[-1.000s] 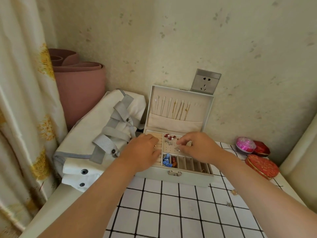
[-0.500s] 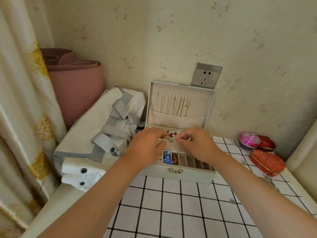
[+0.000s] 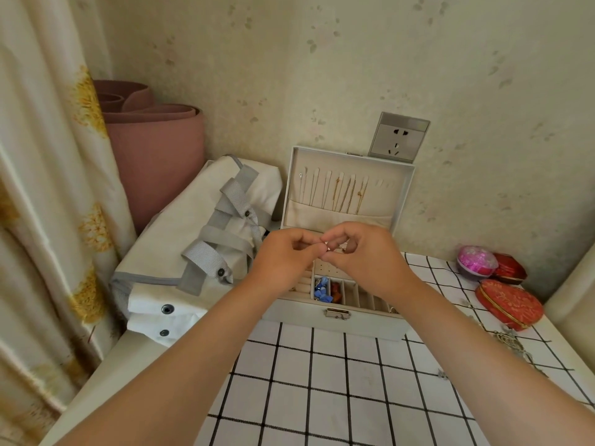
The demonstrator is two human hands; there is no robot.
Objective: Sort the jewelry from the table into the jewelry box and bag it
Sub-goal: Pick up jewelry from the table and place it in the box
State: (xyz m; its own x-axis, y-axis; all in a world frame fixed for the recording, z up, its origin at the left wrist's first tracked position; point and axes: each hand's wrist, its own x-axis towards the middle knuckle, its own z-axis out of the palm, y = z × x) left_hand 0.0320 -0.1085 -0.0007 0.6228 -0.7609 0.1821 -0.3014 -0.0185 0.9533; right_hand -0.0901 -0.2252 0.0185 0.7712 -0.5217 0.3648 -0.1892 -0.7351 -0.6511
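Jewelry box [image 3: 338,318] is sitting open on the table [image 3: 322,397], socket [image 3: 399,136] behind its lid [image 3: 399,194]. Bag [image 3: 193,233] is lying just left, rolled mat [image 3: 154,149] standing behind it. Small cases [image 3: 508,304] are sitting off right. Left hand [image 3: 286,257] and right hand [image 3: 367,257] are pinching a tiny piece [image 3: 327,248] above the box.

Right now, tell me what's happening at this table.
A person is sorting jewelry. The left hand and the right hand together pinch a small silvery piece of jewelry above the open cream jewelry box; its kind is too small to tell. Gold chains hang in the lid, and blue and red pieces lie in a front compartment. More loose jewelry lies on the checked tablecloth to the right. The white canvas bag with grey straps lies left of the box.
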